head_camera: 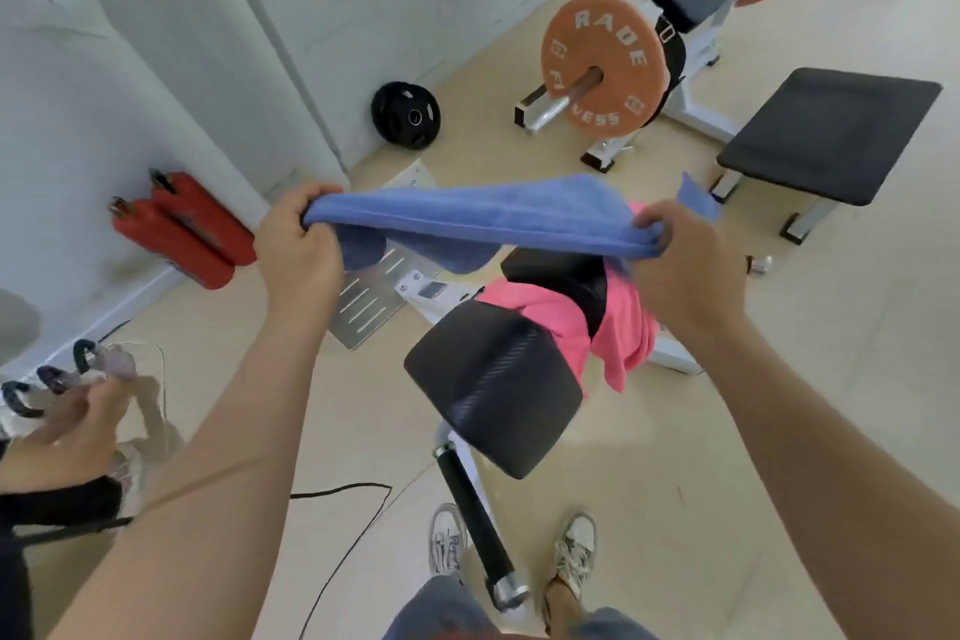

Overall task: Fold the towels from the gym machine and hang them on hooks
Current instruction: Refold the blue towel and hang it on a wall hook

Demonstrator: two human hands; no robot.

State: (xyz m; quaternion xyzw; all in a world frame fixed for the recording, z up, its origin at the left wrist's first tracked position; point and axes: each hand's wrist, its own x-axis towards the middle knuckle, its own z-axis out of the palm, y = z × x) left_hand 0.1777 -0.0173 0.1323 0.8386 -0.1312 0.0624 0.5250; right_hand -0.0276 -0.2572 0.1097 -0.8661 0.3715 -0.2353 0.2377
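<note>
A blue towel (478, 218) is stretched level between my two hands, doubled over, with its lower edge hanging loose. My left hand (298, 244) grips its left end and my right hand (685, 265) grips its right end. Below it, a pink towel (621, 322) lies draped over the gym machine, between two black pads (493, 379). The hooks (49, 379) sit low on the wall at the left, dark and curved.
Another person's hand (78, 416) reaches in near the hooks at the left. Two red extinguishers (182, 229) lean on the wall. An orange weight plate (602, 68), a black bench (826, 135), a black plate (405, 115) and a floor cable (353, 530) surround me.
</note>
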